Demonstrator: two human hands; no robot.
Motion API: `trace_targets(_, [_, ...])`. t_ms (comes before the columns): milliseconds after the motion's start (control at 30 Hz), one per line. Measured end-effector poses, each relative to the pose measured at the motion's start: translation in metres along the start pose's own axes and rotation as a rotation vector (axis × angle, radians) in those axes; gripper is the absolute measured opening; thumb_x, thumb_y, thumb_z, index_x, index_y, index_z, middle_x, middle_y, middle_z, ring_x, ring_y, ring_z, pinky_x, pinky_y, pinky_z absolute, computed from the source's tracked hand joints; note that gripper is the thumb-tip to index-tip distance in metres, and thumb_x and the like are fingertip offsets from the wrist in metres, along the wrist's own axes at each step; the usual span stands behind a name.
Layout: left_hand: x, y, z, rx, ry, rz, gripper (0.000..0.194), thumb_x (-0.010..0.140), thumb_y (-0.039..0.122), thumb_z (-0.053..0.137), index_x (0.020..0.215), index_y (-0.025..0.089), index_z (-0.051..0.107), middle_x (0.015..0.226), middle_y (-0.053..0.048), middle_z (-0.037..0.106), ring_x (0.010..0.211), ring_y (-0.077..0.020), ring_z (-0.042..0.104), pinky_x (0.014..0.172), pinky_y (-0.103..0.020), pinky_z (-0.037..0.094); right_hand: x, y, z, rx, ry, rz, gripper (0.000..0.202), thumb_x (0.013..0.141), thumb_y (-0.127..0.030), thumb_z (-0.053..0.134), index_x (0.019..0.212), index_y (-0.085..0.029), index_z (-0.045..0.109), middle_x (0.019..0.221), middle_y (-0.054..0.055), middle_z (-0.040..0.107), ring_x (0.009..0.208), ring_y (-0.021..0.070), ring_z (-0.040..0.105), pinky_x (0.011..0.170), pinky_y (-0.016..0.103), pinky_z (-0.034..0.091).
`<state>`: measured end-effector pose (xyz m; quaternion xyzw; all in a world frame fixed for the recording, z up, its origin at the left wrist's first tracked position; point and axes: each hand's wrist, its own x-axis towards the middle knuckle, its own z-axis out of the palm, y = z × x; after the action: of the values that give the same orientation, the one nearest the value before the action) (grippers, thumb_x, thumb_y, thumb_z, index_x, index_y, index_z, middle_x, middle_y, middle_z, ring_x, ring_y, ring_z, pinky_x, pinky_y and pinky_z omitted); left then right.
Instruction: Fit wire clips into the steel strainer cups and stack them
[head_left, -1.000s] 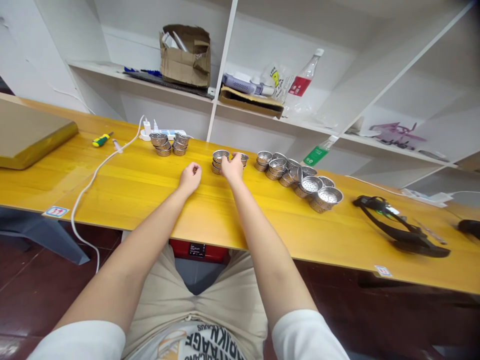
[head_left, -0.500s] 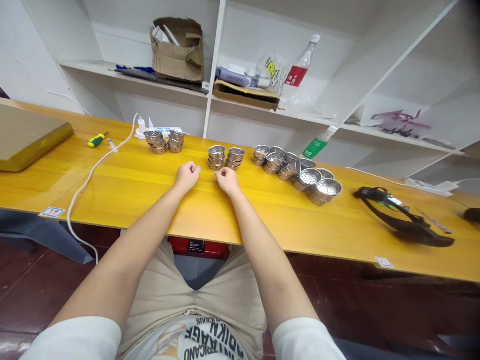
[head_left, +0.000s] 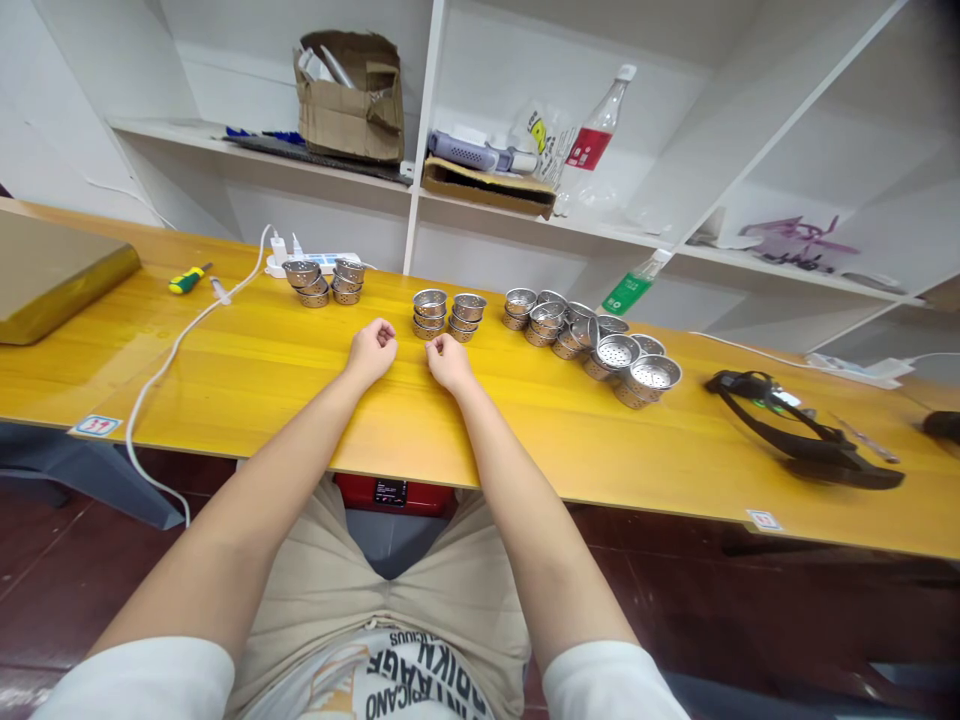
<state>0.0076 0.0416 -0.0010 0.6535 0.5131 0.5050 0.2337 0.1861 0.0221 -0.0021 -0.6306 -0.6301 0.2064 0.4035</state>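
Right hand [head_left: 448, 362] had come down off the right stack [head_left: 467, 317] of perforated metal cups and drawn back toward the wearer; we noted it low over the table [head_left: 570, 430], just in front of the pair of stacks. Its thumb and fingers were loosely curled together, with nothing visible between them. Left hand [head_left: 372, 350] had kept nearly the same place, to the left of the other, also loosely curled; we saw no object in it, though the palm was partly hidden.

Relative to the right hand, the right stack stood upright, just beyond and slightly to the right. The left stack [head_left: 430, 313] stood just beyond and slightly to the left, beside its neighbour. Whether the fingers touched either base, we could not tell. Beyond the left hand and to its left, two further stacks [head_left: 305, 283] stood before a power strip [head_left: 327, 260]. A crowded group of cups [head_left: 615, 354] lay to the right of the right hand, some tilted.

We judged the right stack released and self-supporting, that placement apparently finished.
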Motion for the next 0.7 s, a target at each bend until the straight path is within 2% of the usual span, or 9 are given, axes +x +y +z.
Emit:
trace_targets(500, [-0.0015, 0.0025, -0.0036, 0.082, -0.04, 0.012, 0.016, 0.076, 0.008, 0.055, 0.074, 0.022, 0.062, 0.068, 0.001, 0.064, 0.064, -0.0176, 0.054, 0.072, -0.03, 0.046, -0.0049, -0.0053, -0.0009, -0.066, -0.048, -0.04, 0.016, 0.094, -0.03, 0.058, 0.08, -0.024, 0.055, 0.081, 0.002, 0.066, 0.077, 0.0195, 0.056, 0.081, 0.032, 0.045])
trace_targets(700, [0.0005, 0.0002, -0.0044, 0.099, -0.008, -0.001, 0.023, 0.076, 0.003, 0.05, 0.072, 0.023, 0.06, 0.072, -0.002, 0.066, 0.076, -0.0217, 0.06, 0.078, -0.032, 0.046, -0.0048, -0.0046, -0.0008, -0.031, -0.017, -0.038, 0.009, 0.094, -0.028, 0.057, 0.086, -0.024, 0.057, 0.085, 0.003, 0.068, 0.079, 0.0203, 0.058, 0.083, 0.034, 0.047])
